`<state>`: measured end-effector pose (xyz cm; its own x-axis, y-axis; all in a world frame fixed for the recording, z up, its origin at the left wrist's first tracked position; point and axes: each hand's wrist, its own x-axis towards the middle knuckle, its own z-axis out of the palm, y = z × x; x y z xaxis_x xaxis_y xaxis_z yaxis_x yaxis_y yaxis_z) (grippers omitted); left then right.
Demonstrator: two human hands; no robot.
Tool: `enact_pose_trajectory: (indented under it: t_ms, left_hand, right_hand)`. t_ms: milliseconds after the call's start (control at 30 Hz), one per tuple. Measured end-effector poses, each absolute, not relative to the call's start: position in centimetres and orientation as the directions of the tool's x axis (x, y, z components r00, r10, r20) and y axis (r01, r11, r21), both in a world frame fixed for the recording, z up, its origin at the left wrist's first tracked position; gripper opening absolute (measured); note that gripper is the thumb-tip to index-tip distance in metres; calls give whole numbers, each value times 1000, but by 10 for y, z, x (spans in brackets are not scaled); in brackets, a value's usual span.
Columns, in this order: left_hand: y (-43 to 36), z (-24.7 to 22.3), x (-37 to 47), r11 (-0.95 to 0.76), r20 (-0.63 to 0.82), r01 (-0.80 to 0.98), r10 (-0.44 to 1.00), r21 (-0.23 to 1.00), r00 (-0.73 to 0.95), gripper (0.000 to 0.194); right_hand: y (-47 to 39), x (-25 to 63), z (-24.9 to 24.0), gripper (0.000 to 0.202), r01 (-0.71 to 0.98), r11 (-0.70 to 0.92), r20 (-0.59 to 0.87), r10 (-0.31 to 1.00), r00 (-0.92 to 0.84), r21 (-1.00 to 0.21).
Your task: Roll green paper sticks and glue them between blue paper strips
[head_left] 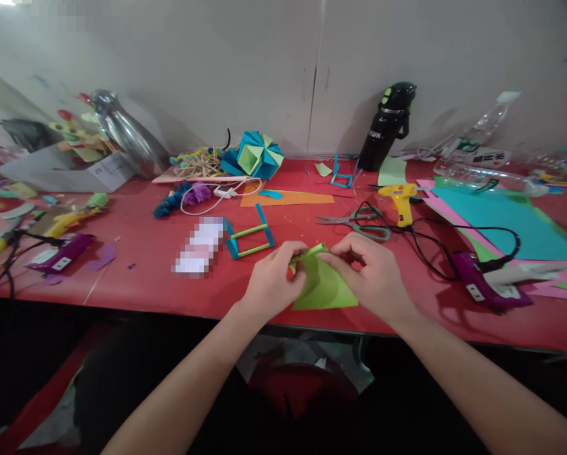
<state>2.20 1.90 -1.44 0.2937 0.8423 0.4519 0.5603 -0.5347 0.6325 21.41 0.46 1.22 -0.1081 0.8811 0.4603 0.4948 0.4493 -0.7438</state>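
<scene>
A lime-green sheet of paper (pixel 328 287) lies near the table's front edge, its far edge curled into a thin roll between my hands. My left hand (pixel 278 272) pinches the left end of that roll. The fingers of my right hand (pixel 366 268) are closed on the roll's right part, thumb pressed against the paper. Just beyond my left hand stands a small frame of blue and green paper tubes (pixel 251 240). Grey-handled scissors (pixel 359 221) rest on the table past my right hand.
A yellow glue gun (pixel 399 201) and a purple power strip (pixel 489 284) with black cords are at right, beside stacked coloured paper (pixel 511 218). A black bottle (pixel 387 126) stands at the back. Leftward lie a blurred white rectangle (pixel 201 246), a folded-paper ball (pixel 259 155) and a steel flask (pixel 127 133).
</scene>
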Motion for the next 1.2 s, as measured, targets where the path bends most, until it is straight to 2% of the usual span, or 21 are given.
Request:
enact_pose_trajectory:
  t_ms: [133,233,300,367,433,467,500,600,733,833,933,1000,1100,1200]
  left_hand:
    - [28,-5,6,-572,403,555,820,604,407,27]
    - [37,-1,-6,-602,386,510,793,614,472,23]
    - [41,-3,-11,-565,343,489,812,664,472,25]
    - [43,-7,-13,-504,286,470,841,724,460,27]
    - [43,-9,-12,-458,232,458,853,762,468,27]
    - [43,-9,-11,-446,209,457,852,769,480,26]
    - [42,-9,-10,-441,191,461,849,770,494,26]
    - [43,-8,-5,-433,174,483,854,761,491,31]
    - [47,-15,1,-395,173,490,882,777,438,36]
    - [52,-25,4,-343,150,357,869,869,471,33]
    - [54,-31,5,-343,203,215,849,915,488,11]
    - [54,-32,6,-365,247,186,852,912,462,17]
    - [54,-31,8,-388,300,153,862,909,408,27]
    - [53,-31,9,-379,314,119,875,918,368,25]
  right_hand:
    - [11,224,3,24,465,274,269,960,-78,-842]
    - [16,235,-7,26,409,138,80,984,-157,-902]
    - [17,241,-13,25,364,94,13,976,-217,-927]
    - [18,244,-18,31,332,98,18,972,-235,-938]
    - [18,245,-20,55,333,156,78,969,-235,-930]
    - [18,244,-20,61,357,201,116,962,-246,-912]
    - [18,242,-20,56,392,247,148,953,-265,-886]
    - [18,237,-20,24,485,332,188,928,-322,-809]
    - [20,229,-30,32,509,309,231,949,-212,-803]
    - [22,225,-41,31,380,319,268,946,-183,-868]
    - [25,224,-48,22,160,325,289,934,-212,-932]
    - [27,224,-51,20,71,268,249,947,-204,-961]
    - [30,224,-51,20,34,202,190,958,-216,-979]
    - [30,223,-49,21,56,206,192,962,-194,-977]
